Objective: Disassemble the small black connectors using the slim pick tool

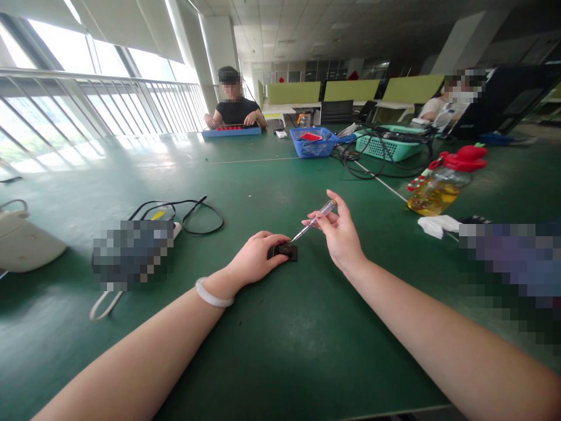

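A small dark rectangular piece [287,251] lies on the green table, and my left hand [256,255] pinches it between thumb and forefinger. Part of the piece is hidden under the fingers, and I cannot make out its kind. My right hand [339,231] grips a screwdriver [326,209] by its clear handle. The thin metal shaft slants down to the left, and its tip is at the top of the dark piece. Whether the tip sits in a screw is too small to tell. A white bangle circles my left wrist.
Left lie a blurred-out device with a black cable [210,231] and a pale container [26,240]. To the right stands a red-lidded bottle [438,187] beside white tissue [438,225]. Farther back are a blue basket [313,151], a green basket [390,152] and two people.
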The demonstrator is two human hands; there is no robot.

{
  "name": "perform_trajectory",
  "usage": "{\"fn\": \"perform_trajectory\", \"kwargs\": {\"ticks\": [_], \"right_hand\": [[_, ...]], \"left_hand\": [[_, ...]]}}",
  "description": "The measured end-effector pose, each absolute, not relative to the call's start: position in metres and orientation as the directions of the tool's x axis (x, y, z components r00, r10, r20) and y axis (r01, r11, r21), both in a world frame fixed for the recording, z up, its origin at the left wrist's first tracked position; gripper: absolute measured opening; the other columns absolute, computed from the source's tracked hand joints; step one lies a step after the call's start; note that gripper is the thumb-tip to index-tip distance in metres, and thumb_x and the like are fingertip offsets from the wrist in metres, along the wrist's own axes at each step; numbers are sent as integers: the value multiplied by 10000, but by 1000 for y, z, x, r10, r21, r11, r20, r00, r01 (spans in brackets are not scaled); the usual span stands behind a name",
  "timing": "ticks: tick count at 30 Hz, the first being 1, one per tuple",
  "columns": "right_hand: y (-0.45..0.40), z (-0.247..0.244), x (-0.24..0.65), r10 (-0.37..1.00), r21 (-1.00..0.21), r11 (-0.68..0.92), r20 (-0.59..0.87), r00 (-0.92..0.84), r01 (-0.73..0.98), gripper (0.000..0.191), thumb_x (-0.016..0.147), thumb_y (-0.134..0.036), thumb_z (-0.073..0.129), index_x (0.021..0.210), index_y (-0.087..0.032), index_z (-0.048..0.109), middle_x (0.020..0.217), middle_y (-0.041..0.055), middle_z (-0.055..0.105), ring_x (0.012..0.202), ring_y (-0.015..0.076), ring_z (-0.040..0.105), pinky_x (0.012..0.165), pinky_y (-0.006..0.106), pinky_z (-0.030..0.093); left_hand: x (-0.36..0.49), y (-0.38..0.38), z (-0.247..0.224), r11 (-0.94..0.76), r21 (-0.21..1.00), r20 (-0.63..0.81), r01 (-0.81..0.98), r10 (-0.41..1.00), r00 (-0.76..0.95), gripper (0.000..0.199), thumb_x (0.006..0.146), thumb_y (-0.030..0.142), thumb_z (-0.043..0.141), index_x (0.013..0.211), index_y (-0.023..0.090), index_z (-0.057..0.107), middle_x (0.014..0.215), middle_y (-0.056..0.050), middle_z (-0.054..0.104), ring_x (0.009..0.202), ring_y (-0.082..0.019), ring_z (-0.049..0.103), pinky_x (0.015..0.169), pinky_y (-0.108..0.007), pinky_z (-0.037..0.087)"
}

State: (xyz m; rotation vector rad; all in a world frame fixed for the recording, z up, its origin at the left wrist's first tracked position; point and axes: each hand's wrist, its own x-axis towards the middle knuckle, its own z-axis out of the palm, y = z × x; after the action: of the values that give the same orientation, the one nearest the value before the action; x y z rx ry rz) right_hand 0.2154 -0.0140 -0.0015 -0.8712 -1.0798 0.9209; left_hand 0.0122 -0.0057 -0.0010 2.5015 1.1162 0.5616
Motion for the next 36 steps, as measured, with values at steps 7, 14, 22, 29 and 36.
{"fn": "perform_trajectory", "kwargs": {"ticks": [7,14,22,29,36], "right_hand": [[-13,-4,216,924,-913,355,310,224,-199,614,796,-341,667,1336,-321,375,801,-40,680,787,187,705,918,497,520],[-12,-4,215,935,-916,317,258,244,-245,646,769,-318,683,1336,-303,375,771,-45,677,763,182,704,908,484,523],[-9,-5,217,944,-920,261,178,279,-293,685,723,-316,710,1327,-274,388,750,-57,679,729,171,709,893,455,536],[-5,-9,220,949,-929,227,143,281,-292,675,714,-317,713,1311,-279,399,734,-61,671,720,168,706,865,451,556],[-10,-7,217,935,-918,304,236,265,-254,590,782,-286,642,1311,-279,381,779,-45,670,775,179,706,907,476,524]], "left_hand": [[13,-6,-1,-622,471,214,626,769,603,349,815,335,617,1156,264,616,1060,-42,652,1007,-232,586,944,-367,460],[12,-6,-1,-629,464,219,624,764,607,350,818,338,617,1158,259,615,1063,-46,652,1003,-230,586,942,-362,460],[12,-6,-1,-627,468,217,623,765,607,344,817,330,619,1155,269,615,1056,-39,652,988,-226,589,921,-355,467],[13,-7,0,-619,479,211,622,769,603,350,812,330,621,1156,264,618,1060,-43,653,1004,-233,586,935,-361,463],[14,-7,1,-610,477,202,633,777,596,353,810,343,621,1153,256,623,1061,-53,651,1003,-241,587,951,-382,458]]}}
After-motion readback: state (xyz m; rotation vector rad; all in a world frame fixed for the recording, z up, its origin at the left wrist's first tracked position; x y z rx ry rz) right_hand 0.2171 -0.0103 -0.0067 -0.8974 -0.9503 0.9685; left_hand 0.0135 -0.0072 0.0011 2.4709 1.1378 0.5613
